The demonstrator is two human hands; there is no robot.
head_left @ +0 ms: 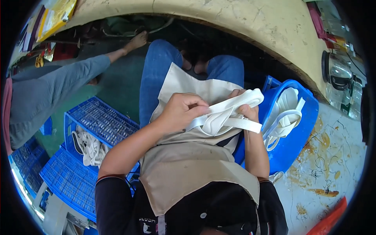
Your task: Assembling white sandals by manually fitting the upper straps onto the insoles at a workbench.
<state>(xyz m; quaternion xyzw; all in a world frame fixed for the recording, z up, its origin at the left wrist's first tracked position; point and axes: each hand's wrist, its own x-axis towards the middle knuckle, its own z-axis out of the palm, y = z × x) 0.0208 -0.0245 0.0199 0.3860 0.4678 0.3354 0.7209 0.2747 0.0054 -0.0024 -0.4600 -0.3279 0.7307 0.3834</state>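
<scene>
Over my lap I hold a white strappy shoe upper point(219, 117), with a wide elastic strap point(244, 124) hanging toward the right. My left hand point(184, 111) pinches the edge of one white band between thumb and fingers. My right hand point(247, 110) grips the upper's other end, its thumb in front and its fingers partly hidden behind the white material. Beneath them a beige apron point(196, 156) covers my lap. Just right of my right hand, a blue basket point(303, 133) holds more white strappy uppers point(286, 113).
On the left stand blue crates point(102, 117), one with white shoe pieces point(90, 147) inside. A pale worktable point(250, 19) curves across the front, with glass jugs point(338, 70) at its right. Another person's leg point(62, 82) reaches in from the left. A stained pale surface point(325, 164) lies right.
</scene>
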